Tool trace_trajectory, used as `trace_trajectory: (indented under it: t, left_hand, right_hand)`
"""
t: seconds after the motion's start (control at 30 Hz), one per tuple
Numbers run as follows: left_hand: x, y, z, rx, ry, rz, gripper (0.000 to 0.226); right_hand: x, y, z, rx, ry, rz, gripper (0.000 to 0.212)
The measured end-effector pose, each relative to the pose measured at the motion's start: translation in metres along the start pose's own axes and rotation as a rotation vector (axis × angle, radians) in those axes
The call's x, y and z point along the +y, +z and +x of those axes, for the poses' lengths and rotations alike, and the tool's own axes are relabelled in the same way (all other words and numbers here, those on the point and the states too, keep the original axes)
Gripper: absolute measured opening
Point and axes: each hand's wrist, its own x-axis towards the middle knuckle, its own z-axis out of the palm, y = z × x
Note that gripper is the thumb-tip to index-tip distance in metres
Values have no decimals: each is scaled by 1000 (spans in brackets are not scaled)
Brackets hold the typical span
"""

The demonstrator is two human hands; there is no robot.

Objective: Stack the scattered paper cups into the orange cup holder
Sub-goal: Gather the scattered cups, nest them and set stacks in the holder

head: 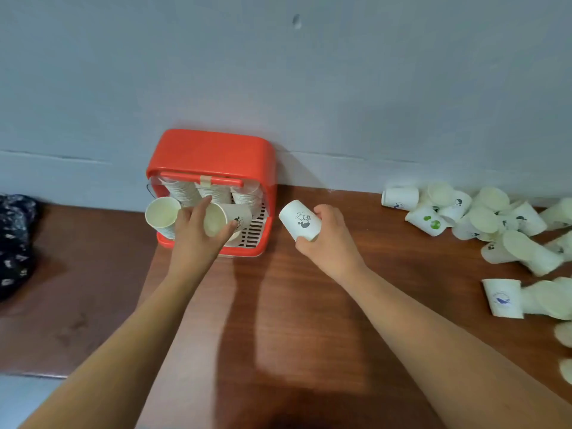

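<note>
While it sits pushed up against the grey wall (340, 88) at the back of the brown wooden table (309, 320), the orange cup holder (213, 156) looks like a boxy plastic thing with rounded corners, an open front and a white slatted tray at the bottom. Three stacks of cups (213, 193) sit side by side inside it, and an open-mouthed cup (162, 213) pokes out at its left front corner.

The left hand (195, 233) is right at the holder's opening, its fingers and thumb spread around a sideways cup (227, 218) with a dark print. The right hand (329, 239) is just beside the holder, fingers curled round a tilted upside-down cup (299, 221). That one has a small dark figure and a line of tiny lettering, too small for me to read.

Over on the right, the scattered paper cups (483, 218) lie in a heap. One has green blobs, another a blue logo, text unreadable. A dark patterned cloth (15, 243) is at the far left.
</note>
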Motion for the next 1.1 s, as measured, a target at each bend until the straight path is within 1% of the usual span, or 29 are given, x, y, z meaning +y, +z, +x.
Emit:
trace_trajectory:
  t: [0.13,0.2,0.27,0.33,0.4,0.5,0.57,0.63,0.7,0.73,0.77,0.8,0.9,0.93,1.03,1.1]
  left_hand:
    - [-26,-8,14,-36,49,64,73]
    - [-34,-2,23,-54,71,118,71]
    - [-40,9,35,-71,84,180,71]
    - [-46,21,45,-136,98,237,71]
    - [-53,33,53,-242,91,267,74]
    - [-64,44,59,-354,86,215,78]
    - [-69,46,61,-370,93,168,80]
    - [-75,46,61,-391,115,124,88]
    - [-84,39,58,-429,78,51,97]
    - [-89,35,56,-443,50,10,97]
    - [-94,31,53,-448,37,-28,93]
    - [-98,28,51,-443,27,-60,84]
    - [-95,21,44,-381,-43,-243,48]
    - [-90,18,42,-353,-71,-301,41]
    - [-88,17,43,-319,-105,-401,39]
    - [-93,19,46,-330,-97,-359,42]
  right_hand:
    - [-25,26,5,-5,-2,-18,60]
    - [-29,35,6,2,3,-29,55]
    - [-31,40,9,16,14,-24,54]
    - [-33,42,13,30,33,-10,56]
    - [-36,45,18,31,50,2,59]
    - [-40,50,25,-2,74,-15,65]
    - [-42,53,26,-30,82,-46,60]
    - [-44,56,25,-52,53,-84,52]
    - [-47,61,21,-106,-2,-101,53]
    - [-49,64,18,-132,-45,-111,56]
    - [-51,68,17,-146,-94,-126,59]
    - [-54,72,18,-143,-138,-146,61]
    - [-69,86,32,-103,-226,-227,59]
    - [-75,91,37,-109,-265,-281,57]
    - [-85,109,47,-170,-408,-518,56]
    - [-86,117,52,-210,-429,-556,65]
